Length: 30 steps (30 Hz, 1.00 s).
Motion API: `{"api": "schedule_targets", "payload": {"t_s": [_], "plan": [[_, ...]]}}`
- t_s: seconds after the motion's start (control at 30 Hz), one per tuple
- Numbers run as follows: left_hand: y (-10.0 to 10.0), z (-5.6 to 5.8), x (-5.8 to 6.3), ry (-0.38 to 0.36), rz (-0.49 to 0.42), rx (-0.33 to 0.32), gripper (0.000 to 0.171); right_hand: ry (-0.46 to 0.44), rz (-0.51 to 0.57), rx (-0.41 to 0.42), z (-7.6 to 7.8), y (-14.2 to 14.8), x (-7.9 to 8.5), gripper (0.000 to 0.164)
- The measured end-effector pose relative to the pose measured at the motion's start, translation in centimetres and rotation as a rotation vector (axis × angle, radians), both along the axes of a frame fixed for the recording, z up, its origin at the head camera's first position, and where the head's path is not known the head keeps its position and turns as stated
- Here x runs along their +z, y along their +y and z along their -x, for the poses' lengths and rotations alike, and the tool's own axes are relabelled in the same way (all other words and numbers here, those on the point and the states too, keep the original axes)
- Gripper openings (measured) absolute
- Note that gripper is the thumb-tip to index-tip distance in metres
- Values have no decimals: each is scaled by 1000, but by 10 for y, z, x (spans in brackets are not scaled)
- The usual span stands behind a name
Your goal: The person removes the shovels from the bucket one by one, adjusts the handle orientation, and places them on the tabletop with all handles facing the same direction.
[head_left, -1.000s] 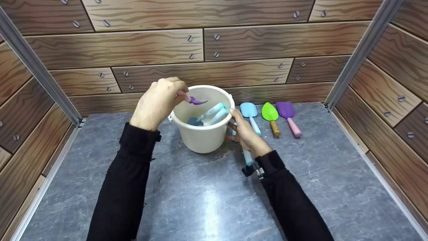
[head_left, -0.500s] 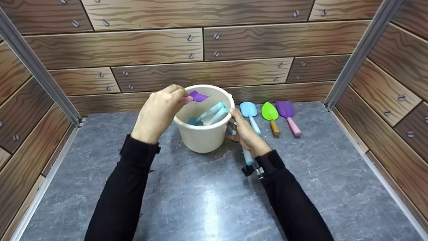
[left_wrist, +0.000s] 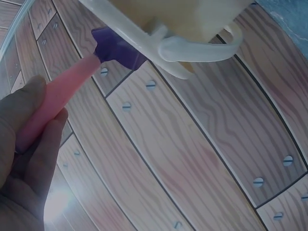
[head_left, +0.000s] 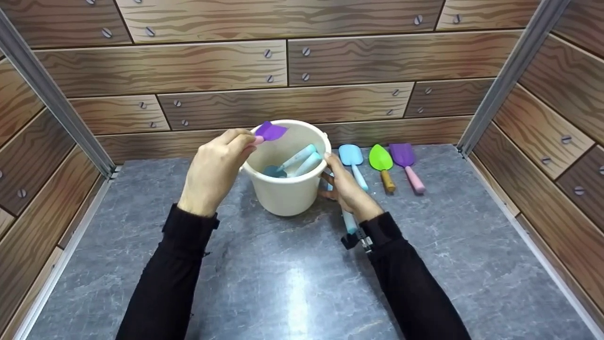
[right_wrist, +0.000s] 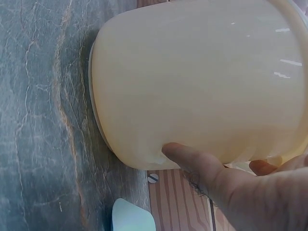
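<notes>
My left hand (head_left: 212,172) holds a small toy shovel by its pink handle (left_wrist: 60,94), the purple blade (head_left: 271,131) raised over the left part of the bucket's rim. The cream bucket (head_left: 285,196) stands upright on the floor near the back wall. Two light-blue handles (head_left: 302,158) and a teal blade (head_left: 275,171) show inside it. At the bucket's right side, my right hand (head_left: 349,186) holds it, with one fingertip at the rim and others along the outer wall (right_wrist: 192,86). A light-blue tool handle (head_left: 349,221) lies partly hidden beneath that hand.
To the right of the bucket lie a light-blue shovel (head_left: 351,155), a green trowel (head_left: 380,158) with a brown handle, and a purple shovel (head_left: 402,154) with a pink handle. Wood-patterned walls (head_left: 212,68) enclose the grey marbled surface (head_left: 264,274).
My left hand has moved down and slightly left, turning the purple shovel so its blade shows broader and sits nearer the bucket's left rim. The right hand and bucket stay put.
</notes>
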State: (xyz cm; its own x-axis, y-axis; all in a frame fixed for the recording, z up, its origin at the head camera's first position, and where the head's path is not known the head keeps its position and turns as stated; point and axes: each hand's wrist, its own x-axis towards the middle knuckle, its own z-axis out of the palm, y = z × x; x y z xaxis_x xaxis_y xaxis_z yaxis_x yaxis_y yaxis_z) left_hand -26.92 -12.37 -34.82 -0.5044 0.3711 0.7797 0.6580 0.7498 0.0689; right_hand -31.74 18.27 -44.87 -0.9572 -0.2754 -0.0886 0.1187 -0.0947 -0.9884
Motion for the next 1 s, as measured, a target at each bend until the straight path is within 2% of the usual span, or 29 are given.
{"api": "schedule_targets", "payload": {"t_s": [0.27, 0.47, 0.73, 1.0], "plan": [[-12, -1, -10, 28, -74, 5, 25, 3, -4, -1, -1, 0, 0, 77], [-18, 1, -19, 40, -108, 31, 29, 3, -8, -2, 0, 0, 0, 78], [-30, 6, -28, 52, -128, 85, 25, -1, -8, -14, -1, 0, 1, 78], [-39, 8, -35, 30, -167, 127, 23, 5, -7, -4, -2, 0, 1, 77]]}}
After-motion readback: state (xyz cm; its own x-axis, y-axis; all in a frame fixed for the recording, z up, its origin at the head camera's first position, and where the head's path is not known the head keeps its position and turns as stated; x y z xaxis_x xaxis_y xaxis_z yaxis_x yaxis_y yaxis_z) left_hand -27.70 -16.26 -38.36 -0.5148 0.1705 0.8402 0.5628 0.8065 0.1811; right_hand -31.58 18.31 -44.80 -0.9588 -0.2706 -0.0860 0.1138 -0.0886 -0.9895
